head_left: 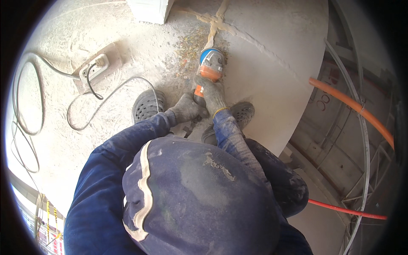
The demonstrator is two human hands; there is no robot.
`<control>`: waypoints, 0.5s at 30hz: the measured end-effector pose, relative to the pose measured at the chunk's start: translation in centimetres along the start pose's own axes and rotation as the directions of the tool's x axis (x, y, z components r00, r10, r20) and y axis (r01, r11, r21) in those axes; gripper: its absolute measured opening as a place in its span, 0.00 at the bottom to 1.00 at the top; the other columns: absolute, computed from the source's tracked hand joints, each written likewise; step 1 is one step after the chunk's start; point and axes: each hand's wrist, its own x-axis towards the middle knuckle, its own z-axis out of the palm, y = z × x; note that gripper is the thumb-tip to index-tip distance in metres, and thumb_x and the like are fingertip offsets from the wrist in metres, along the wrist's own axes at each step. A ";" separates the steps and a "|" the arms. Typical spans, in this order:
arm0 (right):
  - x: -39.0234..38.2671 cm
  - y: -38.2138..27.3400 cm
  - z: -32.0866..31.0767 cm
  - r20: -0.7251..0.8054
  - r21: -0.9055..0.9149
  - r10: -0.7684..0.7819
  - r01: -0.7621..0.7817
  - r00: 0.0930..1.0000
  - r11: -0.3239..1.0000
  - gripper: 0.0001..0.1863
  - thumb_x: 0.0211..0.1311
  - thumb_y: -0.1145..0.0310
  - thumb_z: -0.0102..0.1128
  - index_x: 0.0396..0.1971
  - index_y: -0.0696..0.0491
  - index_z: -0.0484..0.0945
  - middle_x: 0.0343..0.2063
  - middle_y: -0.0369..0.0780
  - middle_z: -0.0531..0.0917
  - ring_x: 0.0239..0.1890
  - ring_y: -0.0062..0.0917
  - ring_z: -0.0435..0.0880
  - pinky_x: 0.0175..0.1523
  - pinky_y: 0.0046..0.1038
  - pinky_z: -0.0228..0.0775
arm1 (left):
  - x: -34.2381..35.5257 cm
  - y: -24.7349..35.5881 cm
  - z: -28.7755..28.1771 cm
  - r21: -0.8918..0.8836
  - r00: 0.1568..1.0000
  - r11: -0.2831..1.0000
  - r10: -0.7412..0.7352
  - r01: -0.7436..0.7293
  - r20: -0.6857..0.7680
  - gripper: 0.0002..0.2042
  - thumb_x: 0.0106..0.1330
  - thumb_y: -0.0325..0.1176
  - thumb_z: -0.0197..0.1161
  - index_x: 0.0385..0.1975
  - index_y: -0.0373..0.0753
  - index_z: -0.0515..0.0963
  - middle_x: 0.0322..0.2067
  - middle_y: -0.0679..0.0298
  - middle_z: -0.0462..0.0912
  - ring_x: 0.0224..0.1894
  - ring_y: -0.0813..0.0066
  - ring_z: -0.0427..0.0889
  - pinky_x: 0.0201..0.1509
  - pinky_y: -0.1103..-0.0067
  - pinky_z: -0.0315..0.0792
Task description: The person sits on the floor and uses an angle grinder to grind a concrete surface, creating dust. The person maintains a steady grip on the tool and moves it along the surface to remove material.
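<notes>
In the head view, my right hand, in a grey knitted glove, grips the orange and grey body of an angle grinder. The grinder's blue-rimmed head lies at a raised pale seam, beside speckled debris. My left hand, gloved alike, is closed round the rear end of the tool, with a cable near its wrist. Grey perforated clogs stand on either side, on a dusty pale surface. A dark, dusty rounded shape covers the lower middle of the view.
A power strip on a board lies left, with looped black cables. A white block stands at the top. Right of the surface's edge are a lower level, orange pipe, red hose and metal strips.
</notes>
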 end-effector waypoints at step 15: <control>1.4 -1.7 0.4 -0.020 -0.020 -0.063 0.063 0.998 0.998 0.34 0.51 0.57 0.83 0.55 0.60 0.81 0.44 0.40 0.85 0.40 0.26 0.85 0.47 0.32 0.80 | 2.3 0.3 -0.6 -0.009 0.991 0.992 0.124 -0.125 -0.049 0.30 0.54 0.17 0.75 0.60 0.34 0.75 0.39 0.61 0.88 0.35 0.72 0.89 0.34 0.72 0.85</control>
